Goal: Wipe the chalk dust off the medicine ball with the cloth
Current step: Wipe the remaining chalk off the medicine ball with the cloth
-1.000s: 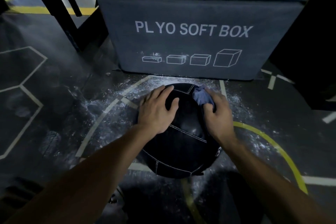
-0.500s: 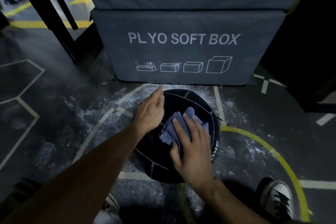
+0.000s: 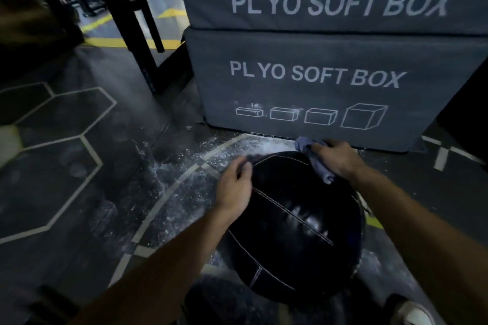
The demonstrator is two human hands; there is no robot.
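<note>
Head view, looking down. The medicine ball (image 3: 295,224), black with pale seams, rests on the floor (image 3: 111,192) at the centre of the frame, just in front of the lower of two stacked plyo soft boxes (image 3: 303,103) at 12 o'clock. The right hand (image 3: 336,157) sits at about 1 o'clock on the ball, fingers curled round the bunched grey-blue cloth (image 3: 313,159), which it presses against the ball's far upper edge. The left hand (image 3: 235,187) rests at about 10 o'clock on the ball, steadying it; motion blur hides whether its fingers lie flat or curled. The visible upper face of the ball appears dark and glossy, with only faint pale smudges near 4 o'clock, so the wiping seems well advanced; the far side and underside cannot be judged. Loose chalk dust (image 3: 184,174) lies scattered on the floor from 9 to 12 o'clock of the ball.
</note>
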